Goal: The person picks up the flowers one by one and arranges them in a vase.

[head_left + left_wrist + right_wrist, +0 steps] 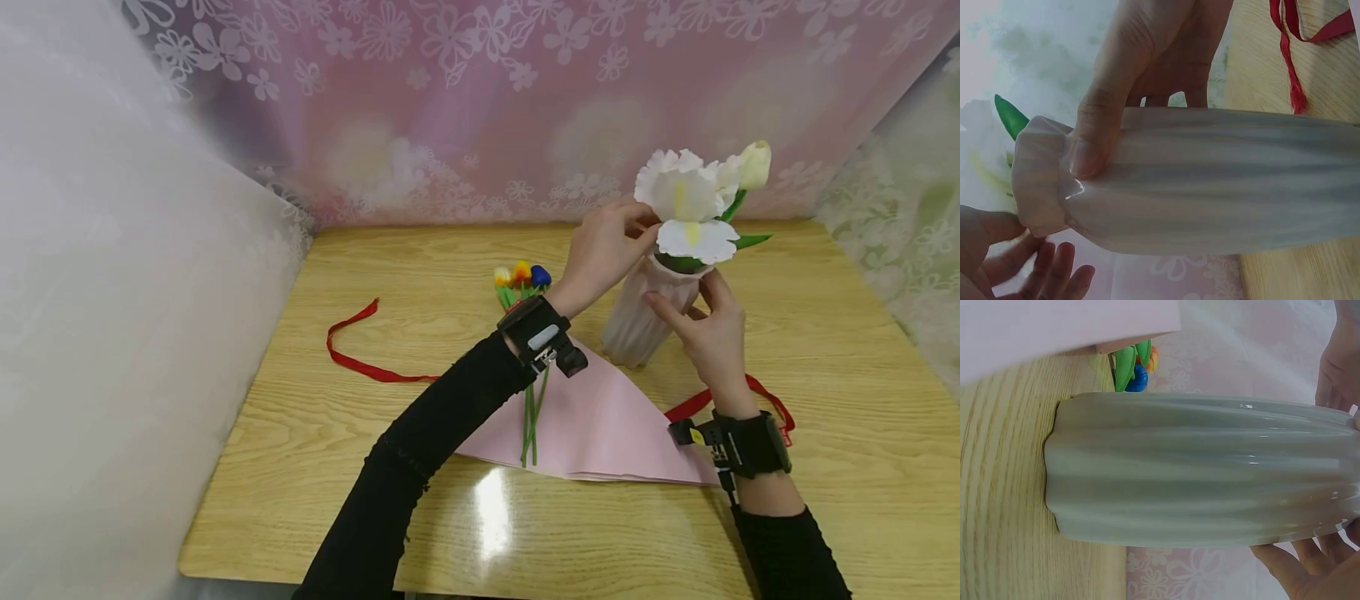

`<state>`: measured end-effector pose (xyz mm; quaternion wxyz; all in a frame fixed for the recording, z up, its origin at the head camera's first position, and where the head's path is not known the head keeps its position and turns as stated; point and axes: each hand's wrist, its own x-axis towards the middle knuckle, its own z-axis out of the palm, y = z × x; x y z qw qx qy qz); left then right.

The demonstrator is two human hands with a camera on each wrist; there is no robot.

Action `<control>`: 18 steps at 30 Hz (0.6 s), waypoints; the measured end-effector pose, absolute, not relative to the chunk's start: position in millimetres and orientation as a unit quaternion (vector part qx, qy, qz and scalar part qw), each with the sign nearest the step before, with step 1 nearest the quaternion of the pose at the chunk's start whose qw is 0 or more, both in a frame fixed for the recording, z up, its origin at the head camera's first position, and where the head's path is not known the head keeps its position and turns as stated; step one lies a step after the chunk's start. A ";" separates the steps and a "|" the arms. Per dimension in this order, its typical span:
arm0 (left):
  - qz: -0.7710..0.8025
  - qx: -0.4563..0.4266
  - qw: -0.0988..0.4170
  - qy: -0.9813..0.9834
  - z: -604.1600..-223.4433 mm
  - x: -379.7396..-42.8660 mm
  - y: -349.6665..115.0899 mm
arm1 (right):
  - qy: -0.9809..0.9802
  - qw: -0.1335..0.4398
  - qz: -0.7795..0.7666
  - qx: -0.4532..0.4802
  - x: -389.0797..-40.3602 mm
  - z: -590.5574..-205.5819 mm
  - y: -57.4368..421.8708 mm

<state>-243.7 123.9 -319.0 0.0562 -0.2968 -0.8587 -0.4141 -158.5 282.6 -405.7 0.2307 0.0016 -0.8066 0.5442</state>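
Note:
A pale, ribbed vase stands on the table at the right, slightly tilted in the head view. White flowers with yellow centres, a cream bud and green leaves come out of its mouth. My left hand is at the rim on the left; thumb and forefinger pinch the rim, though the petals partly hide the fingertips. With my right hand I grip the vase just below the neck, thumb in front and fingers round the far side.
Small tulips in yellow, orange and blue lie with green stems on folded pink paper, partly behind my left wrist. Red ribbon runs out on both sides of the paper. A flowered pink curtain hangs behind the wooden table.

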 end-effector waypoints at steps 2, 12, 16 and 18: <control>-0.421 -0.288 0.055 -0.858 -318.9 -243.5 124.3 | -0.807 0.233 0.543 0.003 -158.9 -405.5 283.1; -0.447 -0.288 0.029 -0.847 -328.1 -245.7 113.1 | -0.797 0.231 0.558 0.003 -157.6 -404.1 282.8; -0.444 -0.293 0.023 -0.846 -330.9 -246.9 110.7 | -0.787 0.239 0.569 0.005 -157.0 -406.2 282.3; -0.445 -0.295 0.018 -0.845 -331.8 -247.3 109.8 | -0.785 0.243 0.569 0.004 -156.7 -407.4 281.8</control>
